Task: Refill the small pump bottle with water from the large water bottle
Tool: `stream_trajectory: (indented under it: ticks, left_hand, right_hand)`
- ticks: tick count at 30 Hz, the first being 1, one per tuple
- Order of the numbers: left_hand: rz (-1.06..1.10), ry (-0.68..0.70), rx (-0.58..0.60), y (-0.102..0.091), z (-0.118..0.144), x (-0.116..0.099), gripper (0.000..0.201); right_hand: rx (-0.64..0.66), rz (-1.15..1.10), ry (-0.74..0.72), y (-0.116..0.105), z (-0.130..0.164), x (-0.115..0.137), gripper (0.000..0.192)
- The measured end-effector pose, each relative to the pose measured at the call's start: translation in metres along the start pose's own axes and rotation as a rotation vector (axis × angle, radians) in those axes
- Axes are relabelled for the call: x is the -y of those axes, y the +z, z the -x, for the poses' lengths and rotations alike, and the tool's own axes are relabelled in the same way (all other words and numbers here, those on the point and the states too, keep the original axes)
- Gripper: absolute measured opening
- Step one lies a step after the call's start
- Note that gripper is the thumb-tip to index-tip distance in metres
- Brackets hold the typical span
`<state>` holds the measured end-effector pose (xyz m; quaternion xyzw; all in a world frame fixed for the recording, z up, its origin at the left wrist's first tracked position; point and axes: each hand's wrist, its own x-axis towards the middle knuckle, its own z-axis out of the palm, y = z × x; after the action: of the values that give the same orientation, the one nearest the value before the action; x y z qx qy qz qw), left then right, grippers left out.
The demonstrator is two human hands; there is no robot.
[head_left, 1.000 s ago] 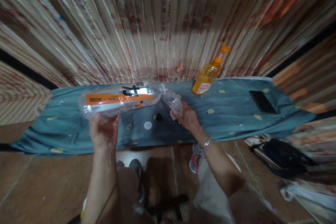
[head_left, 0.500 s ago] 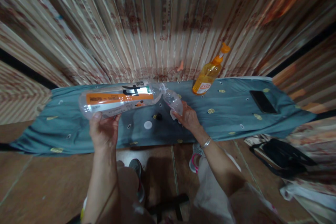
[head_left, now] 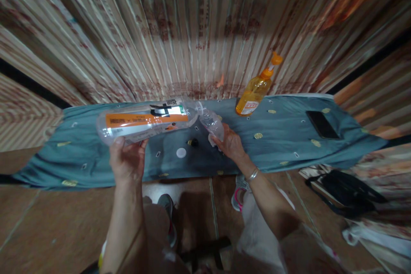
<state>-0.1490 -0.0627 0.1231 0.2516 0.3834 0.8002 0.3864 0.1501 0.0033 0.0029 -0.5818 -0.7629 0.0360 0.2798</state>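
1. The teal cloth (head_left: 289, 145), dotted with small gold motifs, runs left to right over a low surface against the striped wall; it has not shifted over the last second, and the view itself has barely moved
2. The large clear bottle (head_left: 146, 120) with an orange and white label lies nearly on its side in the air above the cloth, base to the left and mouth to the right. It sits where it sat a second ago, tilted the same, so the hold looks like a steady one and not a fresh move
3. The left hand (head_left: 126, 162) is closed round the large bottle from beneath, near its base end, thumb on the near side and fingers wrapped behind
4. The small clear bottle (head_left: 212, 125) tilts with its mouth up and left, meeting or just beside the mouth of the large one; whether anything passes between them I cannot tell
5. The right hand (head_left: 229, 143) is closed round the lower end of the small bottle, just above the cloth, also unmoved
6. An orange bottle (head_left: 255, 90) stands far right by the wall, well apart; a dark phone (head_left: 321, 124) lies farther right
7. A white cap (head_left: 181, 152) and a dark cap (head_left: 193, 142) rest on the cloth between the hands
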Motion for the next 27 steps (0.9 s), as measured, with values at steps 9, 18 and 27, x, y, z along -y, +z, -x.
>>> stream_trajectory:
  ticks: [9, 18, 27]
  left_hand:
    - [-0.013, -0.002, -0.010, -0.0001, -0.0005, 0.0007, 0.037]
    - [-0.051, 0.007, 0.021, -0.0014, 0.0011, 0.0004, 0.038]
    - [-0.021, 0.011, 0.017, 0.0015, 0.0014, -0.0011, 0.037]
  right_hand:
    - [0.002, 0.007, -0.004, 0.0001, -0.0001, -0.0006, 0.057]
    - [0.003, 0.008, 0.007, -0.0009, -0.0001, 0.0008, 0.060]
    - [0.027, -0.010, 0.014, -0.0032, -0.0006, 0.0009, 0.057]
